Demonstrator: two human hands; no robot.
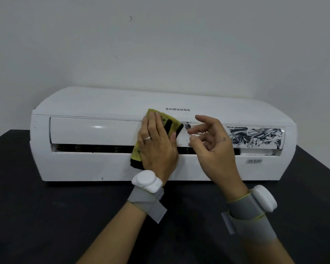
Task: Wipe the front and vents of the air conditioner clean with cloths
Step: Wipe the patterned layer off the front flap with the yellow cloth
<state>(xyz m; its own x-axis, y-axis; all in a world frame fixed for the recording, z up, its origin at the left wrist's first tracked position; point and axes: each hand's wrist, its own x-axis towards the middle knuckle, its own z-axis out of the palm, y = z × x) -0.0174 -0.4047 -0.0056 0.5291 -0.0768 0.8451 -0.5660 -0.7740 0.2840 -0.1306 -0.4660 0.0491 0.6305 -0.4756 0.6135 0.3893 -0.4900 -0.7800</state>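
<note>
A white air conditioner (107, 162) sits on a dark desk (36, 216). The left hand (156, 145), fingers straight, presses a yellow cloth (170, 121) flat against its front flap. The right hand (211, 147) hovers beside it, loosely curled, holding nothing.

My left hand (156, 147) lies flat, palm turned away from me, fingers straight and close together pointing far, thumb out to the right. My right hand (215, 149) hovers just to its right, not touching it, palm facing left, fingers loosely curled and spread, holding nothing. My left forearm (112, 231) and right forearm (259, 242) reach in from the near side, converging toward the middle.
</note>
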